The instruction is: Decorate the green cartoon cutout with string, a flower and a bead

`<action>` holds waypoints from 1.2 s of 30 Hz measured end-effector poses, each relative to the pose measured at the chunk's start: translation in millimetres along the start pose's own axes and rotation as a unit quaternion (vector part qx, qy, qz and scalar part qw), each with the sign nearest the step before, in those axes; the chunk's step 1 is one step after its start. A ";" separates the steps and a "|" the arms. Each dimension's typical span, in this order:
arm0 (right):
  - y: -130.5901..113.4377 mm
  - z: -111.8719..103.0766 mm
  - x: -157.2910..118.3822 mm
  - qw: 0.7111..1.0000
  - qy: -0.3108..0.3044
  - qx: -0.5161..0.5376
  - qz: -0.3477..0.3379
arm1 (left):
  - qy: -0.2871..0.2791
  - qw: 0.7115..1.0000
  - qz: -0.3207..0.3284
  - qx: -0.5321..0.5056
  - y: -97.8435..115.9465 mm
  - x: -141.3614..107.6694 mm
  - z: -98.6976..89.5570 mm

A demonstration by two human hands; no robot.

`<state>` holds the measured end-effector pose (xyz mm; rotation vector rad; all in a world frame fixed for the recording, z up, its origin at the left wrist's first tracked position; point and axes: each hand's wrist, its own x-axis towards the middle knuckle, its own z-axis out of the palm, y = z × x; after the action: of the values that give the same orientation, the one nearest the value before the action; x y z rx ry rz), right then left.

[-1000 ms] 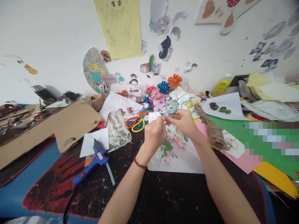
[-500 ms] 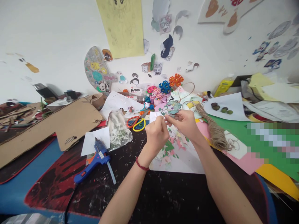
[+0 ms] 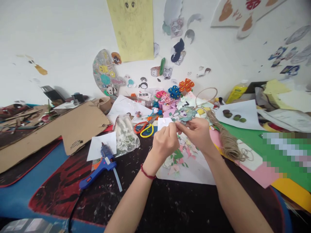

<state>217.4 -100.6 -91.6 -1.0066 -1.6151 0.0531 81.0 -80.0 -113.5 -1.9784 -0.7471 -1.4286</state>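
My right hand (image 3: 198, 132) pinches a paper cutout of a cartoon character (image 3: 185, 114) with green-grey hair, held up above the desk. Close beside it my left hand (image 3: 166, 139) is closed, its fingertips meeting those of the right hand at the cutout's lower edge. A small white paper piece (image 3: 164, 123) shows just behind the left knuckles; whether those fingers grip it I cannot tell. Beneath both hands lies a white sheet (image 3: 200, 170) strewn with green, pink and white paper scraps (image 3: 178, 157).
Left of the hands are a blue glue gun (image 3: 102, 168), scissors (image 3: 147, 129) with orange and yellow handles, a clear bag (image 3: 126, 137) and cardboard (image 3: 55, 131). To the right lie twine (image 3: 227, 142) and coloured paper (image 3: 252, 131). Pipe-cleaner flowers (image 3: 175, 92) stand by the wall.
The whole view has shifted slightly, so things sit further right. The cutout stays in my right hand, and my left fingers have turned a little, showing more of the white paper piece.
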 end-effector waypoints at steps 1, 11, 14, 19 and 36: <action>-1.9 -0.9 0.0 1.000 0.006 -0.007 -0.016 | 0.006 1.000 0.001 0.000 0.5 0.9 -1.4; -19.0 -3.5 -8.0 0.978 0.101 -0.061 -0.172 | 0.100 0.993 0.006 -0.064 4.0 1.0 -11.5; -25.1 -6.0 -14.1 0.961 0.132 -0.065 -0.234 | 0.110 0.990 0.009 -0.084 3.7 -0.8 -14.0; -35.3 -19.3 -24.5 0.937 0.117 -0.123 -0.306 | 0.120 0.984 0.026 -0.133 2.2 -3.2 -16.1; -29.6 -29.5 -26.7 0.936 0.049 -0.116 -0.330 | 0.177 0.968 0.035 -0.174 5.2 3.3 -15.0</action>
<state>223.6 -149.6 -87.2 -0.5804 -1.8185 -0.6469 76.2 -94.0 -107.1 -1.8901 -0.2793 -1.9031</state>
